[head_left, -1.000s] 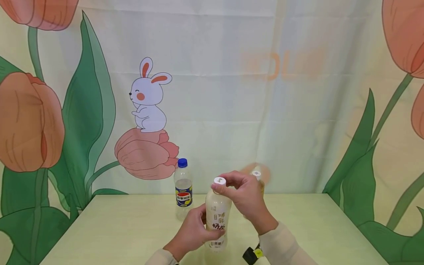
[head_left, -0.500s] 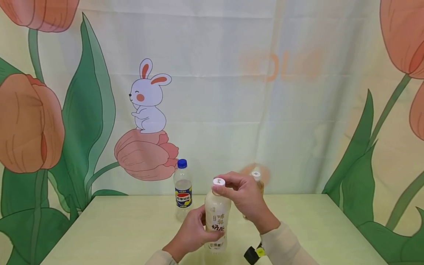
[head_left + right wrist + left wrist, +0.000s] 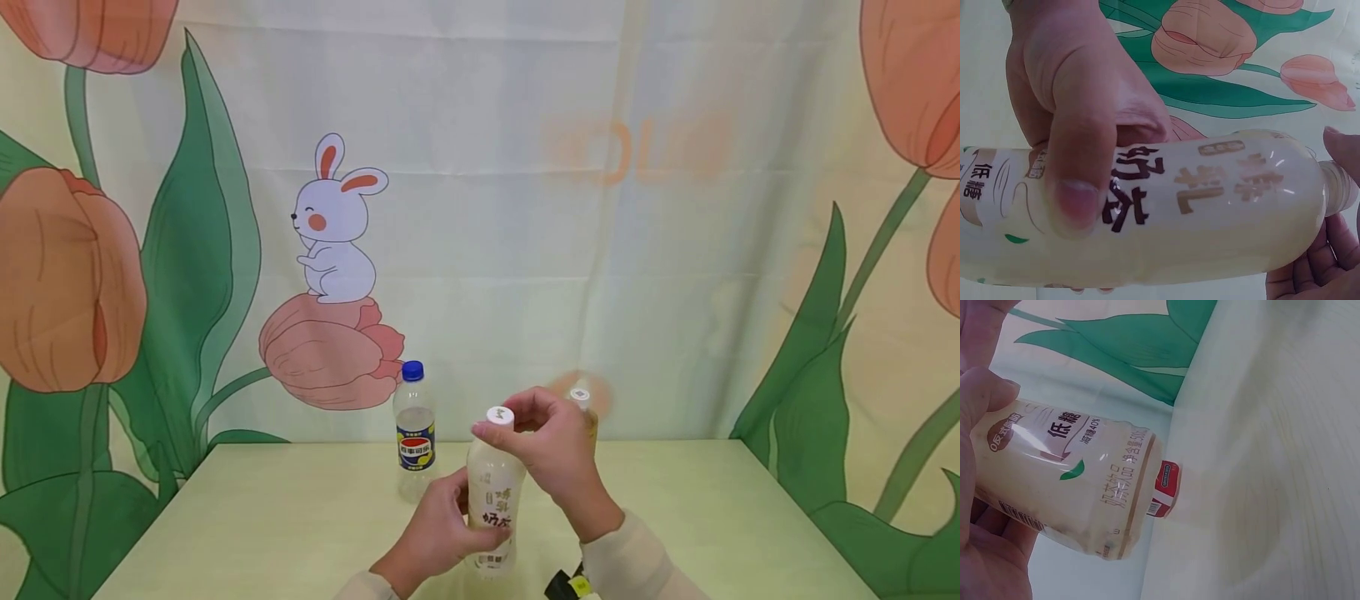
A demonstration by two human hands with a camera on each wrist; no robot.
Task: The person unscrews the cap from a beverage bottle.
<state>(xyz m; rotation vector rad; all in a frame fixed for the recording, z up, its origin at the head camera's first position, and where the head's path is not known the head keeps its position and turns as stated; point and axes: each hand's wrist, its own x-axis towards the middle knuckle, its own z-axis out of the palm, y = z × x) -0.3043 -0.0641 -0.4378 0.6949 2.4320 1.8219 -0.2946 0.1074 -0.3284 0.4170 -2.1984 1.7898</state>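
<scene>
A milk tea bottle (image 3: pixel 495 492) with pale contents and a white cap (image 3: pixel 500 415) stands upright in front of me, its base raised over the table in the left wrist view. My left hand (image 3: pixel 450 521) grips its body, thumb across the front near the dark lettering. With thumb and fingers on either side, my right hand (image 3: pixel 558 446) pinches the cap at the top. In the right wrist view the left thumb (image 3: pixel 1079 187) presses the label, while the right fingers (image 3: pixel 1329 250) curl near the neck (image 3: pixel 1335 187) at the edge.
A clear bottle with a blue cap (image 3: pixel 414 433) stands on the table (image 3: pixel 247 517) behind, to the left. Another white-capped bottle (image 3: pixel 581 400) is partly hidden behind my right hand. A black and yellow object (image 3: pixel 568 586) lies by my right sleeve. A printed curtain (image 3: pixel 480 208) hangs behind.
My right hand has turned slightly at the cap, its thumb now further left along the rim. The marking on the cap has rotated. My left hand keeps its grip and shifts only slightly.
</scene>
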